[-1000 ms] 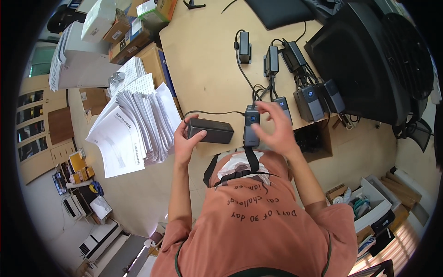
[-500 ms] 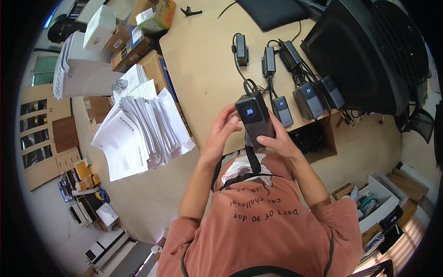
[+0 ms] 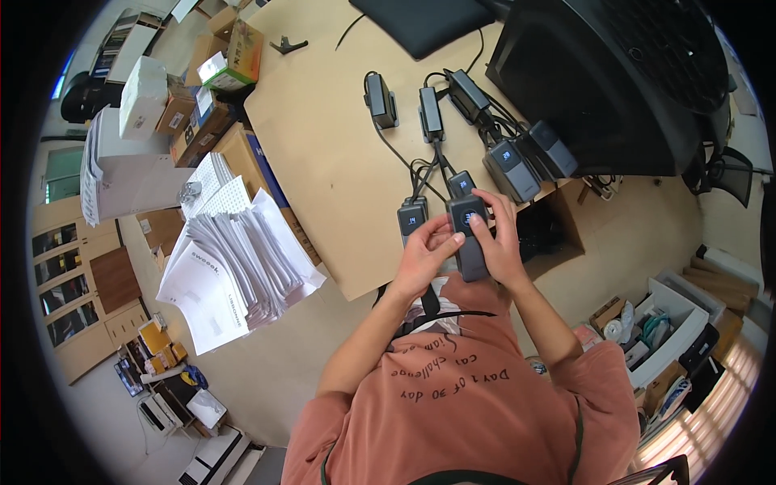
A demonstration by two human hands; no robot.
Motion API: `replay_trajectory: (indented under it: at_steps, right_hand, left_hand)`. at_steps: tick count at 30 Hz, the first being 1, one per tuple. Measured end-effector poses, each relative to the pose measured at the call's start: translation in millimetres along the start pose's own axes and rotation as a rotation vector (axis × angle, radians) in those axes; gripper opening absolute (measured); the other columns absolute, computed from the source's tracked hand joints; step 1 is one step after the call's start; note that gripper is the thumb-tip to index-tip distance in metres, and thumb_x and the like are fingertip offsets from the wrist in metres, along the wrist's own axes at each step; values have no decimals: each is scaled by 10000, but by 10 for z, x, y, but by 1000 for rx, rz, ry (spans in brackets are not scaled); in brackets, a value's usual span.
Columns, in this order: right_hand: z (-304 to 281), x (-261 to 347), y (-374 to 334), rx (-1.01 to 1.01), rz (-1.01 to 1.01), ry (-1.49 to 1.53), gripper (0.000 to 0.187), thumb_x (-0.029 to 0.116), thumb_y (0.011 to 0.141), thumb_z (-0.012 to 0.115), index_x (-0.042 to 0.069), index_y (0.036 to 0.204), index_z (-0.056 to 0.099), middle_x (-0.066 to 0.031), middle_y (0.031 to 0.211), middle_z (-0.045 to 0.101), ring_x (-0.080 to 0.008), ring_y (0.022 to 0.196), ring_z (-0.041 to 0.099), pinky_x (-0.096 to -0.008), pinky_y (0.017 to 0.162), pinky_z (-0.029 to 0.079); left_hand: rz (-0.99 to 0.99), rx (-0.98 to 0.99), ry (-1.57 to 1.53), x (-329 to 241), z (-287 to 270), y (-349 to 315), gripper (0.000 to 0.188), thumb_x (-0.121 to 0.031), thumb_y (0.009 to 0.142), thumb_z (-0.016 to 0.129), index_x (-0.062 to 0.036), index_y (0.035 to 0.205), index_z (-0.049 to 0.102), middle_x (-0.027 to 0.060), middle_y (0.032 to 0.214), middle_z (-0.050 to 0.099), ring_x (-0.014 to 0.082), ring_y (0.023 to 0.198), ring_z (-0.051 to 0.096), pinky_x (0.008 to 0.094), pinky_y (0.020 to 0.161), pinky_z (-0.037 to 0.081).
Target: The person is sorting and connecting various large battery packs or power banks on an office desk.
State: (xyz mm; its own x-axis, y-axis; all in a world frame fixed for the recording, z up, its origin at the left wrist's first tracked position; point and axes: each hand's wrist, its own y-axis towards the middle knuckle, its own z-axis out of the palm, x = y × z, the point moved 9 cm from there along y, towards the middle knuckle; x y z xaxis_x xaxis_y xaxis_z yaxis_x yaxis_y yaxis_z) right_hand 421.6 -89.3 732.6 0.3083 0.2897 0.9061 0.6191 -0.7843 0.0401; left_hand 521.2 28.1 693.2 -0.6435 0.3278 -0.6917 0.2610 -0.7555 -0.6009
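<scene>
Both hands hold a dark grey power bank [image 3: 471,257] upright over the table's near edge, its small round display lit. My left hand [image 3: 423,260] is closed on its left side, thumb against the body. My right hand [image 3: 499,241] grips the right side, its thumb at the display. Just left of it lies a second power bank [image 3: 412,217] with a lit screen and cables at its far end. Another power bank [image 3: 461,183] shows partly behind the held one. To the right lie a larger power bank [image 3: 516,178] and one more power bank [image 3: 553,149].
Black blocks with cables stand farther back, among them a left block [image 3: 380,101] and a middle block [image 3: 432,115]. A large black monitor [image 3: 598,97] borders the right side. A stack of papers [image 3: 242,267] and cardboard boxes [image 3: 202,125] stand left of the table [image 3: 315,162].
The held power bank has come down and slightly right, and my right thumb has moved up to its display. The view has shifted, and the power bank on the left now shows.
</scene>
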Motion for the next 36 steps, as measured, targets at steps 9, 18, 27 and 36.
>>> replay_trajectory:
  at_steps: [9, 18, 27, 36]
  right_hand:
    - [211, -632, 210, 199, 435, 695, 340, 236, 1068, 505, 42, 1341, 567, -67, 1046, 668, -102, 889, 589, -245, 833, 466]
    - [270, -345, 851, 7, 170, 594, 444, 169, 1092, 425, 69, 1518, 352, -89, 1035, 663, -105, 815, 623, -239, 739, 477]
    - [594, -952, 1136, -281, 262, 630, 425, 157, 1094, 389, -26, 1476, 351, -93, 878, 659, -73, 626, 536, -213, 597, 446]
    - [324, -863, 1448, -386, 185, 675, 291, 232, 1090, 459, -14, 1180, 586, -9, 715, 555, -73, 614, 525, -210, 578, 426]
  left_hand:
    - [-112, 164, 115, 688, 168, 190, 513, -72, 954, 702, 41, 1412, 501, 74, 1202, 640, 116, 1103, 623, 270, 951, 521]
    - [-169, 62, 31, 608, 140, 398, 453, -170, 965, 704, 33, 1340, 550, 36, 1097, 660, 101, 973, 650, 262, 879, 538]
    - [-218, -98, 9, 1156, -61, 1083, 297, -194, 969, 652, -41, 1223, 630, -32, 992, 654, 45, 800, 595, 195, 672, 466]
    - [90, -302, 226, 916, -201, 1314, 291, -111, 944, 662, 53, 1179, 613, 36, 916, 671, 92, 773, 581, 262, 719, 482]
